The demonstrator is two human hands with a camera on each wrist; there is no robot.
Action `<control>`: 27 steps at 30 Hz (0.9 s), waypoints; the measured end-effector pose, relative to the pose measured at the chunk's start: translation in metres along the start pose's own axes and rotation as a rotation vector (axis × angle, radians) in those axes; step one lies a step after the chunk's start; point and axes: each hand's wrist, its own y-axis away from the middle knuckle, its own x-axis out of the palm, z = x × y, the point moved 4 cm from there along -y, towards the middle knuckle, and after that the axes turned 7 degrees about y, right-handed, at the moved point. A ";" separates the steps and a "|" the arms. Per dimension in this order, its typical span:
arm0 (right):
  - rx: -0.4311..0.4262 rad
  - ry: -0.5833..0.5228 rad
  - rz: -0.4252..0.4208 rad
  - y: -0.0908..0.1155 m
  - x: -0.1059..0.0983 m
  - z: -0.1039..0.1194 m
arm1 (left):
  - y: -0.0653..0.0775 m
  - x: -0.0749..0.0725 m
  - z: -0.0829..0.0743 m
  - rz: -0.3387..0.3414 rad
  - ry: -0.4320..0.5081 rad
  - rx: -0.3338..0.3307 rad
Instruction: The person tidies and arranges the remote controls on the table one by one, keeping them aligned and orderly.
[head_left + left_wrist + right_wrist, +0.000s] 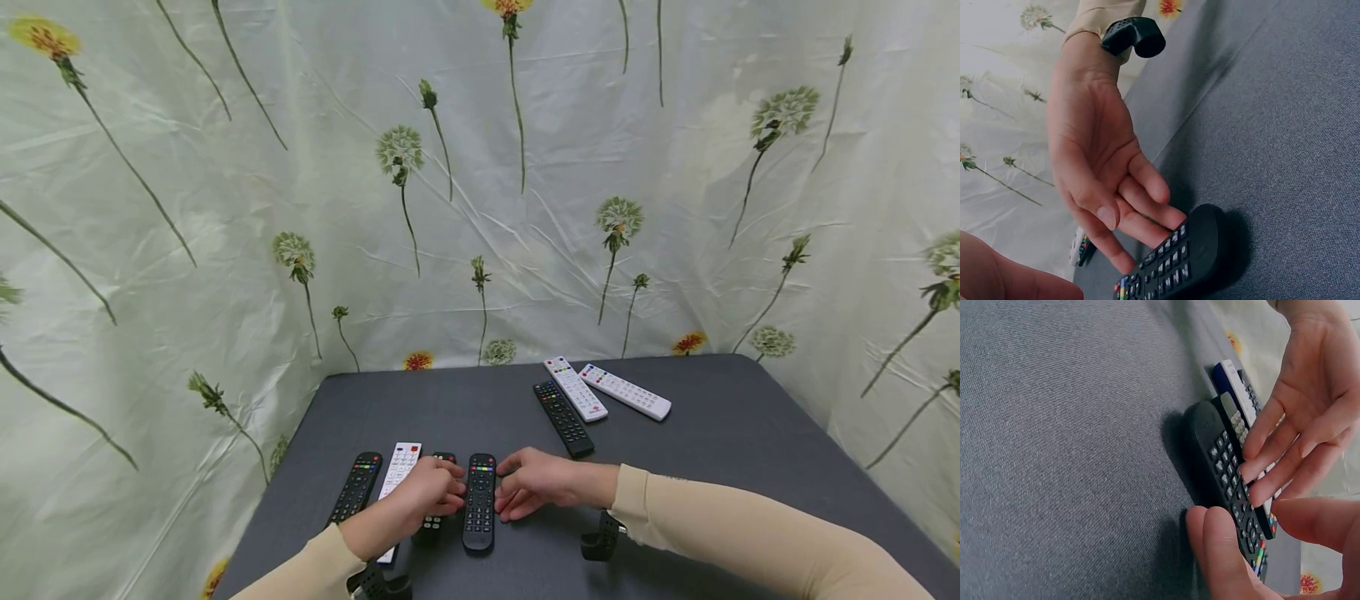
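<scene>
A black remote control (479,504) lies lengthwise on the dark tabletop, buttons up, between both hands. My left hand (431,487) is at its left side, over another remote with a black top (444,457) that it partly covers. In the right wrist view the left hand's (1310,406) fingers are extended close to the black remote's edge. My right hand (532,482) is at the right side, fingers loosely bent, fingertips by the edge; the left wrist view shows this hand (1100,137) palm inward, not wrapped round the remote (1175,259). Exact contact is hard to tell.
At the left lie a white remote (405,457) and a black remote (356,487), side by side. Farther back on the right are a black remote (562,418) and two white remotes, one (576,388) beside the other (626,390). A flowered curtain (465,225) hangs behind the table.
</scene>
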 end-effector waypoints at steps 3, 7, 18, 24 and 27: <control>0.004 -0.007 0.007 0.000 0.002 -0.001 | 0.000 0.000 0.001 0.004 -0.003 -0.003; 0.010 -0.030 0.017 -0.001 0.005 -0.003 | 0.002 0.001 0.000 0.003 -0.005 -0.011; -0.004 -0.059 0.015 0.003 0.010 -0.004 | 0.008 0.000 -0.001 0.013 0.009 -0.018; 0.003 -0.076 0.025 0.004 0.011 -0.006 | 0.008 0.001 -0.001 0.010 0.016 -0.028; 0.014 -0.077 0.041 0.005 0.011 -0.007 | 0.009 0.001 -0.001 0.005 0.009 -0.031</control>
